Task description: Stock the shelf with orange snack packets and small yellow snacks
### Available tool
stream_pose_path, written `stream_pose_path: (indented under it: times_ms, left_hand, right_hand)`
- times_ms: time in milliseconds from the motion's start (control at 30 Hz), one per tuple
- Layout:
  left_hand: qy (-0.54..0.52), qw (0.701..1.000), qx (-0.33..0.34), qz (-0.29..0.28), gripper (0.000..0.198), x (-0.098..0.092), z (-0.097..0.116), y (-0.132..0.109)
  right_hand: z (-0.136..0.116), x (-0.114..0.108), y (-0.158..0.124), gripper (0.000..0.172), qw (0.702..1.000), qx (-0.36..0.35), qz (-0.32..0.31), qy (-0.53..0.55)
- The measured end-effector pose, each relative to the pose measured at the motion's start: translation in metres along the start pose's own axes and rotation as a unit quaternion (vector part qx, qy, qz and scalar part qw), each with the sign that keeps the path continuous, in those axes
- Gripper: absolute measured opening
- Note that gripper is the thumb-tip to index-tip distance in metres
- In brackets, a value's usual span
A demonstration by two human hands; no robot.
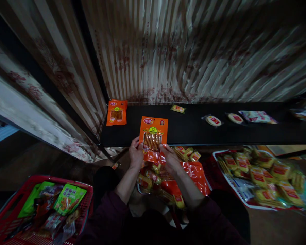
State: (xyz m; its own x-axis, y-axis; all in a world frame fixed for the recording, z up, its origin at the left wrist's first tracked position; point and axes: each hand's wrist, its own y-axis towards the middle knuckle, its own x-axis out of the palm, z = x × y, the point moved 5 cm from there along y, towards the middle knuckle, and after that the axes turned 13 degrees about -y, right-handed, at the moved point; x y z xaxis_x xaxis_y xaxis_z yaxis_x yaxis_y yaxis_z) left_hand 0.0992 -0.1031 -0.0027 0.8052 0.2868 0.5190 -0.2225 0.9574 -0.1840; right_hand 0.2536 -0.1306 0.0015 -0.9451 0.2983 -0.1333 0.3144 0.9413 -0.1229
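Left of the fingers sits a red basket; beyond them, an orange packet rests on a black shelf. Left hand and right hand pinch an orange pouch by its lower sides. Farther right lie yellow packets.

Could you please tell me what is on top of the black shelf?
Orange packaging, a yellow packet, two round snacks, a white packet and a blurred item. The held packet hides part of the shelf.
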Motion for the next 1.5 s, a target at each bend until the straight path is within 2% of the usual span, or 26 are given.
stream_pose_path:
  times_ms: [100, 267, 433, 633, 900, 1067, 1233, 1400, 1500]
  left_hand:
    - [0.012, 1.000, 0.017, -0.003, 0.022, 0.000, 0.001, 0.012]
    - [0.051, 0.998, 0.038, -0.022, 0.011, -0.005, 0.007, 0.033]
    - [0.111, 0.992, 0.057, -0.015, 0.019, -0.011, 0.016, 0.056]
    - [0.157, 0.981, 0.112, -0.013, 0.020, -0.013, 0.037, 0.083]
    - [0.146, 0.978, 0.149, 0.009, 0.024, -0.030, 0.055, 0.117]
    - [0.154, 0.977, 0.146, 0.023, 0.024, -0.042, 0.060, 0.138]
    - [0.252, 0.947, 0.189, 0.058, 0.019, -0.057, 0.072, 0.150]
    - [0.368, 0.909, 0.172, 0.091, 0.022, -0.069, 0.078, 0.161]
    - [0.400, 0.894, 0.168, 0.109, 0.023, -0.073, 0.080, 0.167]
  right_hand:
    - [-0.002, 0.009, 0.005, 0.038, 0.995, 0.058, -0.022, 0.073]
    - [-0.005, 0.022, 0.023, 0.042, 0.992, 0.065, -0.021, 0.102]
    - [-0.010, 0.039, 0.038, 0.046, 0.994, 0.054, -0.039, 0.086]
    - [-0.024, 0.061, 0.055, 0.038, 0.995, 0.047, -0.049, 0.079]
    - [-0.029, 0.094, 0.077, 0.037, 0.993, 0.061, -0.084, 0.052]
    - [-0.031, 0.118, 0.092, 0.043, 0.992, 0.056, -0.102, 0.059]
    - [-0.029, 0.141, 0.105, 0.048, 0.992, 0.048, -0.115, 0.034]
    - [-0.027, 0.162, 0.114, 0.048, 0.990, 0.040, -0.133, 0.013]
    - [-0.026, 0.170, 0.121, 0.044, 0.990, 0.037, -0.135, 0.001]
